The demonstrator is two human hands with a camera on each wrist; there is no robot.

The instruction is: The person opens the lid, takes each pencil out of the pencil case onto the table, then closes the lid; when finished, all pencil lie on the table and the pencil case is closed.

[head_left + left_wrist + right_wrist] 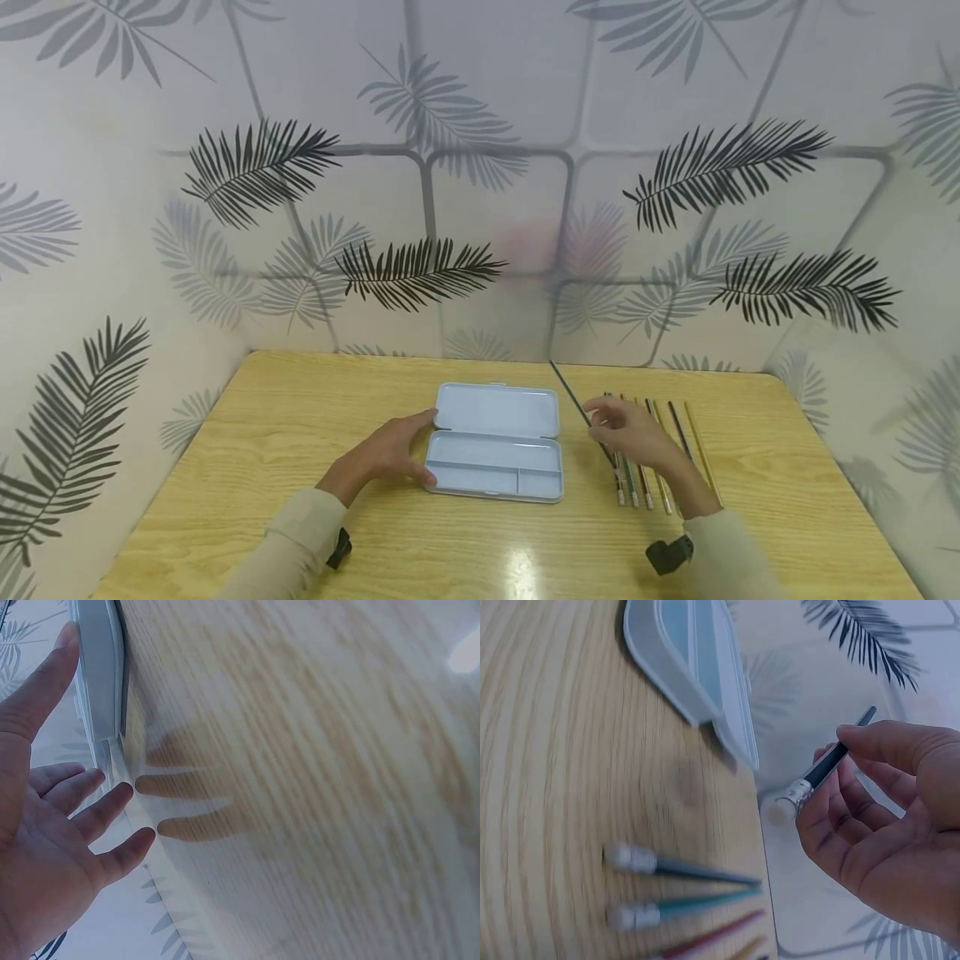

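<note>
A pale blue pencil case point(495, 450) lies open on the table, its lid folded back toward the wall and its tray split into compartments. My left hand point(393, 450) touches the case's left side with spread, fairly straight fingers, the thumb at the front corner. To the right of the case, my right hand point(630, 429) pinches a dark pencil point(829, 763) between thumb and fingers, raised off the table. The white eraser end in a silver ferrule shows in the right wrist view. Beneath the right hand lie several pencils point(647, 483) in a row, partly hidden by hand and forearm.
The wooden table point(262, 467) meets a wall point(480, 317) with a leaf pattern at its far edge. A yellow pencil point(703, 450) lies at the row's right end. Light reflects off the table near its front.
</note>
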